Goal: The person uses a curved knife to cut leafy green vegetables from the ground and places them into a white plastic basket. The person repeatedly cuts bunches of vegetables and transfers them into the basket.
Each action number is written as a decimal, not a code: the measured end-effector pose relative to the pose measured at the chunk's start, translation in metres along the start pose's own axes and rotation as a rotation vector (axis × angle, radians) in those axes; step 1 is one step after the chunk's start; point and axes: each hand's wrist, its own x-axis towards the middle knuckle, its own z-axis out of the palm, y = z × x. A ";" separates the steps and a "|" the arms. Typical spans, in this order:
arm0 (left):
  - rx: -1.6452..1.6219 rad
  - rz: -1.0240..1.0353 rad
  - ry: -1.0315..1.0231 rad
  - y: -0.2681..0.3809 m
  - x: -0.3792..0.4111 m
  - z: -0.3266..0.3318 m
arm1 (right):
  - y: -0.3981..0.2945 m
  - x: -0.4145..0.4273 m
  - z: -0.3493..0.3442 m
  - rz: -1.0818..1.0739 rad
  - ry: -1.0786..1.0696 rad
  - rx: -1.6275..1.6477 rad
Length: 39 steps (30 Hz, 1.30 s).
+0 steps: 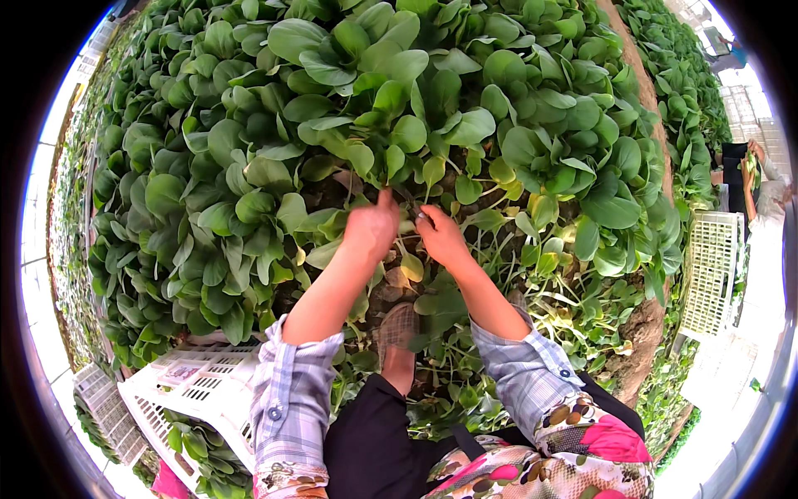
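Dense leafy greens [349, 56], looking like bok choy, fill the bed in front of me. At the near edge of the standing plants, my left hand [374, 224] is closed around the base of a leafy plant [389, 150], slightly blurred. Close to its right, my right hand [438, 232] grips a small dark tool [408, 198], perhaps a knife or shears, with the tip among the stems. A yellowed leaf [411, 267] hangs just below both hands. Cut or fallen leaves lie over the soil around my foot.
A white plastic crate [206, 408] holding greens stands at lower left, with another crate [109, 411] beyond it. A soil ridge [645, 349] runs along the right. Past it are a pale crate [712, 274] and another person [764, 187] holding greens.
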 end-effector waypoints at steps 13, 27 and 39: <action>0.133 -0.185 -0.054 -0.020 -0.011 0.031 | -0.021 0.015 0.006 0.274 -0.092 0.342; 0.132 -0.212 -0.125 -0.031 -0.004 0.022 | -0.023 0.023 0.005 0.351 -0.147 0.433; 0.108 -0.245 -0.019 -0.043 -0.015 0.046 | -0.045 0.023 -0.008 0.444 -0.368 0.244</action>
